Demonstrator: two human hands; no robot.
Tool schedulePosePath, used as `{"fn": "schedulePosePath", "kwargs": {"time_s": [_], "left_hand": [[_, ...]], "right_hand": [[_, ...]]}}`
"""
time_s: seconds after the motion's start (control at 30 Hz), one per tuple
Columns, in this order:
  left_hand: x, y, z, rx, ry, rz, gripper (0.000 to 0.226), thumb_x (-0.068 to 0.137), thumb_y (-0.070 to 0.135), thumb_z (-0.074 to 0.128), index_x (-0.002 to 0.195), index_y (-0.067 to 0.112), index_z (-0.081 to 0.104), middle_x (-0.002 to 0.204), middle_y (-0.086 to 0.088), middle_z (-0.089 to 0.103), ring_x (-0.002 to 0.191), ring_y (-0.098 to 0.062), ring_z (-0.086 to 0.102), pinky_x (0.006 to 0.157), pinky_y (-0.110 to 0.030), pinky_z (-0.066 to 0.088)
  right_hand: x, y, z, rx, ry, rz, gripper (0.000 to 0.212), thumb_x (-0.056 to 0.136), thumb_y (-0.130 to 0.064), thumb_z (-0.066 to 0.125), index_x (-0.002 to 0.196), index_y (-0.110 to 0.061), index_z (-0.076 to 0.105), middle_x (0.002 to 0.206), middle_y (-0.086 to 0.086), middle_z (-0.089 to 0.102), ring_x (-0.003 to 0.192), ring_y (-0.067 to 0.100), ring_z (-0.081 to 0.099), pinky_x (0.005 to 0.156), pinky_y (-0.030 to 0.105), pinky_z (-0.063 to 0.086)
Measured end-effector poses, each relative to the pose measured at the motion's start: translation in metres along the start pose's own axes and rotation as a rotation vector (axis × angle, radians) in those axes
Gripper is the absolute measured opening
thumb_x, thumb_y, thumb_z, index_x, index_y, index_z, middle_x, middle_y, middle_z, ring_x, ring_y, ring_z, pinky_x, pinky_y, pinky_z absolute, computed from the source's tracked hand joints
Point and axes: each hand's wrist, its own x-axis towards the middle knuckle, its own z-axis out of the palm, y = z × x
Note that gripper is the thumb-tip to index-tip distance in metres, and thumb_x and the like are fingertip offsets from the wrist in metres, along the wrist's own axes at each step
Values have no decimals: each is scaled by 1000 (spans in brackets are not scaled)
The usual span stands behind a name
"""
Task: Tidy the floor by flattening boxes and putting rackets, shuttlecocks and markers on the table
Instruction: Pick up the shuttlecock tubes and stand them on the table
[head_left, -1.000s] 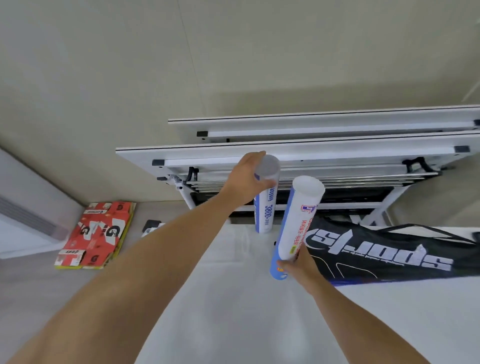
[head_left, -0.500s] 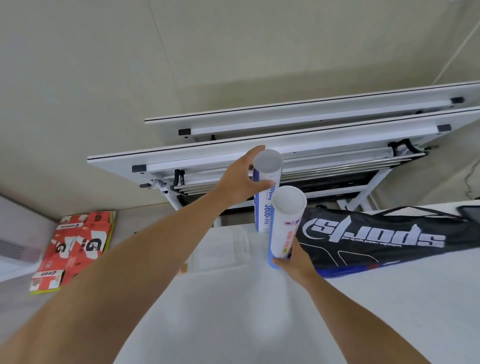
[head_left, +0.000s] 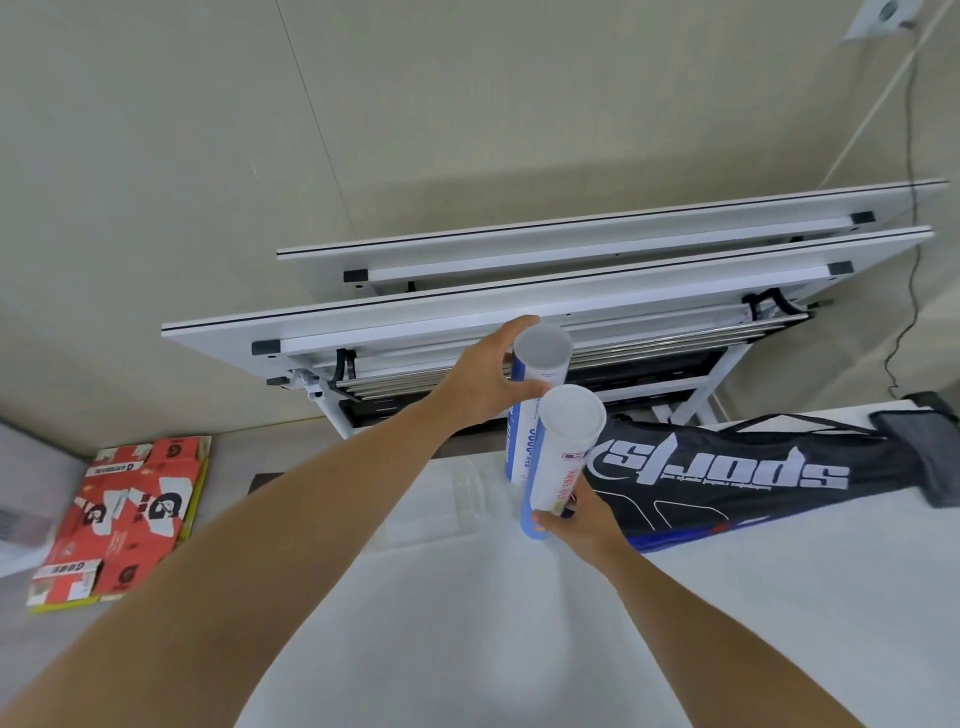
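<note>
L hand grips the far white cardboard shuttlecock tube (blue print down its side) right under the cap, thumb on the near side, fingers curled round the back. R hand holds the near white shuttlecock tube the other way about: low down at its pale blue foot, fingers wrapped round it.

Both tubes are at the far edge of the white table top, long axes roughly upright. The far one stands close to vertical. The near one leans, cap end tipped toward the camera. It sits just in front of the far tube and overlaps it in view, so can't tell if they touch. Also can't tell if either foot is flat on the table yet, since R hand covers the near one.

What the next move prob. turns on: the near tube is held only at the bottom, so its tall top is free to swing. The far tube is held at the top & its base could skid. Setting each foot down square before letting go seems wise.

Just right of the tubes lies a black racket bag w/ white lettering. On the floor at left is a flattened red cardboard box; behind are folded white tables by the wall
</note>
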Motion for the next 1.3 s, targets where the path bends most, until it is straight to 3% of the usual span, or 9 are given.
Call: {"fn": "schedulePosePath", "kwargs": {"time_s": [0.07,0.2,0.3,0.43,0.63,0.8,0.87,1.1,1.3], "left_hand": [[0,2,-2,26,-27,-15,83,82,44,78,150,37,31,143,9,51,117,-10,53,93,-32,51],[-3,5,-11,70,-66,-28,76,92,48,65,155,37,24,147,6,49,120,-9,49,88,-24,42],[-8,5,-16,74,-86,-11,62,101,50,44,157,36,20,151,2,45,129,-15,48,99,-23,37],[-13,4,-17,-125,-65,-4,53,105,51,27,155,35,29,159,8,34,142,-10,32,118,-31,30],[-12,7,-12,-205,-53,-38,57,102,58,26,154,35,32,159,10,34,144,-12,32,119,-43,32],[-18,12,-11,-281,-29,-69,59,102,55,29,156,33,27,157,8,36,135,-9,38,105,-26,40],[-23,14,-11,-283,-9,-92,59,102,54,30,157,32,25,154,7,40,130,-8,41,101,-26,43],[-47,20,0,-233,95,-202,58,103,56,29,157,33,24,157,1,39,140,-21,40,114,-47,39],[-68,27,18,-236,149,-306,56,104,53,32,156,35,24,155,-1,43,139,-24,43,115,-47,35]], "right_hand": [[0,-2,-1,-13,-3,-4,74,72,-28,84,134,-32,43,122,-15,59,111,11,59,91,28,51],[2,-5,4,-10,-22,-4,72,74,-24,82,135,-29,44,123,-12,61,112,11,60,89,25,48],[6,-8,6,-24,-21,-17,69,75,-26,80,134,-28,43,122,-13,61,111,11,59,87,24,47],[12,-14,4,-14,-52,-2,73,78,-23,79,137,-28,36,122,-15,54,113,11,53,87,25,44],[16,-15,3,-38,-69,16,75,75,-26,79,137,-28,37,125,-12,57,114,14,55,87,26,45],[8,-7,3,-53,-86,50,82,72,-25,82,139,-30,36,126,-12,57,113,12,56,88,25,46],[2,-4,2,-66,-86,52,82,72,-25,81,140,-28,37,126,-12,58,112,10,58,87,22,45],[-10,-7,-3,-79,-117,-6,92,71,-31,84,146,-29,30,134,-9,55,117,12,57,97,30,48],[-17,-17,-11,-69,-104,-91,83,68,-31,85,137,-35,39,125,-17,59,114,9,59,98,37,51]]}}
